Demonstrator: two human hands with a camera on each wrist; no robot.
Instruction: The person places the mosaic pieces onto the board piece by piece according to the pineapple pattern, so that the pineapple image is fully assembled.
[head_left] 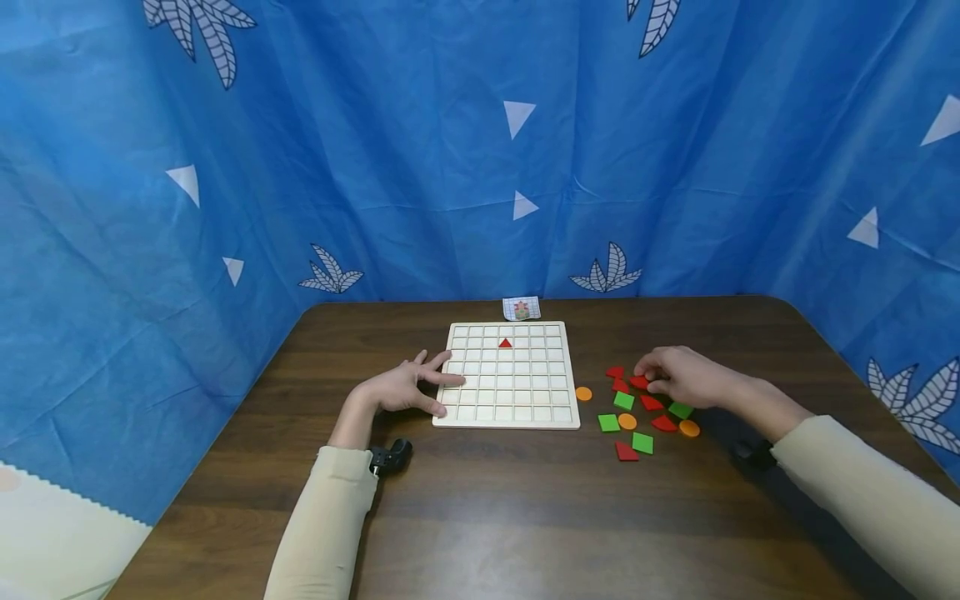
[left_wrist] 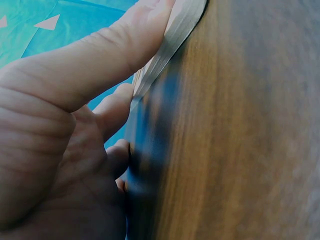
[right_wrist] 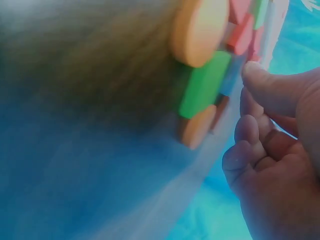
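Observation:
A white grid board (head_left: 511,397) lies on the table, with one red triangle (head_left: 506,342) in its upper part. My left hand (head_left: 408,385) rests at the board's left edge, fingers spread, some fingertips over the grid. In the left wrist view the thumb (left_wrist: 120,45) lies against the board's edge. On the right, my right hand (head_left: 678,375) is among loose flat pieces, thumb and forefinger closed about a red piece (head_left: 639,382). Its exact shape is partly hidden by the fingers. The right wrist view shows the other fingers (right_wrist: 237,155) curled in.
Around the right hand lie several green pieces (head_left: 642,442), red pieces (head_left: 627,452) and orange discs (head_left: 689,428). One orange disc (head_left: 583,393) sits beside the board's right edge. A small picture card (head_left: 521,308) is behind the board, near a blue curtain (head_left: 420,167).

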